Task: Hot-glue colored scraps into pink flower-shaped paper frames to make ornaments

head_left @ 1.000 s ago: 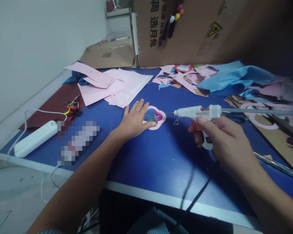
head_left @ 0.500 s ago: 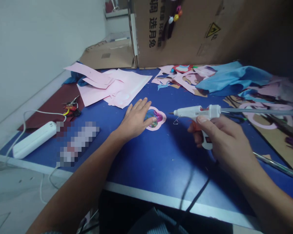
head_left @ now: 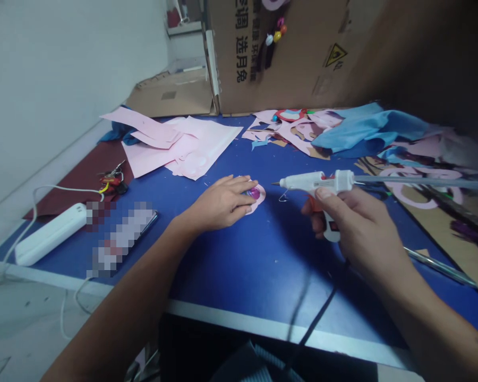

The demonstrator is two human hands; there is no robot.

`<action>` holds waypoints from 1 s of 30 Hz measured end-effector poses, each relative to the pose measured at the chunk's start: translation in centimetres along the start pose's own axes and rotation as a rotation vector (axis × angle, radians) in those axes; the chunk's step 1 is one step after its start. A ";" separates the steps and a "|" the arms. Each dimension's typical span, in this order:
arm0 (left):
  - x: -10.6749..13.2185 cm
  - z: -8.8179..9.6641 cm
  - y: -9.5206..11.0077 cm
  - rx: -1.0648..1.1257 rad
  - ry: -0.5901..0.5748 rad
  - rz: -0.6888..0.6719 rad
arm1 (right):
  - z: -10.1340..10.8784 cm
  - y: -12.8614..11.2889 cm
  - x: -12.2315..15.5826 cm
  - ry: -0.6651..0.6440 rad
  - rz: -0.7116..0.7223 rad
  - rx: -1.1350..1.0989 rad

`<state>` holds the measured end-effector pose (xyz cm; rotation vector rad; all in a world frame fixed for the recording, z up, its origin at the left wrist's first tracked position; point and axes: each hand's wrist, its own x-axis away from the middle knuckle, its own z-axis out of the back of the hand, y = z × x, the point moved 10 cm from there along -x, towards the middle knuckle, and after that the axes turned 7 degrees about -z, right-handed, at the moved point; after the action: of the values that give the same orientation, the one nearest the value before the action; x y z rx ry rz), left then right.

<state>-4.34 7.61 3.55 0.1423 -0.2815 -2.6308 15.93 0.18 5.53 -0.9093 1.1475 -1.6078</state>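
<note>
Blue worktop [head_left: 231, 270], far edge: cardboard box [head_left: 271, 58], pink paper sheets [head_left: 179, 148]. Left edge: white power strip [head_left: 50, 233]. Centre: L hand [head_left: 221, 204] open, palm down, fingers resting on pink paper cut-out [head_left: 261, 197], mostly covering it; magenta piece [head_left: 255, 193] shows at fingertips. R hand [head_left: 360, 228] closed round grip of hot glue gun [head_left: 314, 183], held right of cut-out, nozzle pointing toward it, not touching.

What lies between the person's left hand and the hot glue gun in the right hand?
In the head view: a pink paper cutout's edge, then blue tabletop.
</note>
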 end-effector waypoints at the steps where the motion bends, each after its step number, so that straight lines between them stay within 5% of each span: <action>1: 0.0 0.0 -0.1 0.001 0.002 0.007 | 0.0 0.1 0.0 -0.002 -0.002 -0.003; 6: 0.2 0.4 -0.9 0.031 0.050 0.052 | 0.1 0.1 0.0 -0.005 0.001 -0.021; 11: 1.4 2.2 -4.9 0.033 0.272 0.324 | 0.1 0.1 -0.1 0.001 -0.008 -0.022; 15: 2.0 0.6 -6.7 0.008 0.132 0.462 | 0.2 0.2 -0.2 0.011 0.007 -0.002; 21: 2.0 -0.8 -6.0 -0.027 0.003 0.469 | 0.1 0.3 -0.2 0.008 0.014 0.022; 30: 2.2 -0.7 -6.1 -0.035 -0.033 0.503 | 0.0 0.3 -0.3 0.012 0.009 0.002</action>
<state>-8.95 11.72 1.44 0.0117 -0.2445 -2.1383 16.08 0.42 5.22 -0.8939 1.1567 -1.6088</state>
